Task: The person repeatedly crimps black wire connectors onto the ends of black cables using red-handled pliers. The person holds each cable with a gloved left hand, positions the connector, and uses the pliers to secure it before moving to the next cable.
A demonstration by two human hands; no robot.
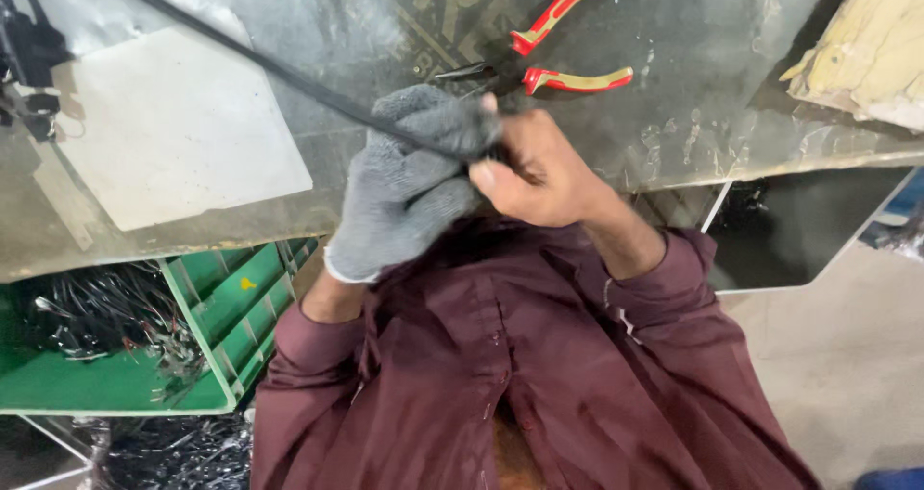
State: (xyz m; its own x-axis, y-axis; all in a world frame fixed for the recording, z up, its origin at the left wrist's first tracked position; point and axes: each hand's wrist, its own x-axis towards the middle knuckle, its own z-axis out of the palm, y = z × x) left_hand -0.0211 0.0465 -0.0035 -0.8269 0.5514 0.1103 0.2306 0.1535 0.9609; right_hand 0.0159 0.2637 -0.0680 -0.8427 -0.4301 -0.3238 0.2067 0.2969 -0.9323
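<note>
Crate (245, 307), green plastic, at lower left under the worktop (289, 28) edge, loaded with tangled dark wire pieces (96, 312). Above it on the worktop, a pale sheet (173, 129), lying flat. Black cable (241, 55), running from the upper left corner diagonally down to the hands at centre. Left hand (409, 187), in a grey knit glove, fist closed round the cable, fingers wrapped over it, grip tight on the cable itself. Right hand (534, 172), bare, pressed against the gloved one, fingers curled in at the cable's end, thumb touching the glove; grip closed there too, though exactly what sits between the fingertips is hidden. Just beyond the hands, pliers (568, 38) with red and yellow handles, lying on the worktop with handles spread apart, dark nose pointing toward the knuckles. Maroon sleeves (664, 288) and shirt filling the lower middle. Farther right, the worktop's angled edge, a dark panel (799, 230) beneath it, and a cream, chipped board (866, 47) at the upper right corner. Pale floor (847, 365) at lower right.
</note>
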